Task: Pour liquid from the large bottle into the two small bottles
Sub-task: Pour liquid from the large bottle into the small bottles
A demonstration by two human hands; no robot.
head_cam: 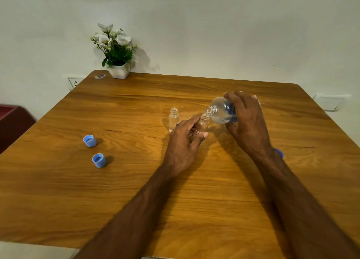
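Observation:
My right hand (247, 120) grips the large clear bottle (221, 110), which is tipped to the left with its open mouth right over the neck of a small bottle (203, 122). My left hand (185, 142) holds that small bottle between thumb and fingers on the wooden table (136, 180). The other small bottle (174, 119) stands upright just to the left, uncapped, with clear liquid in it and no hand on it.
Two blue caps (89, 140) (99, 160) lie open side up on the left of the table. A third blue cap (279, 153) peeks out behind my right wrist. A white pot of flowers (118, 69) stands at the far edge by the wall.

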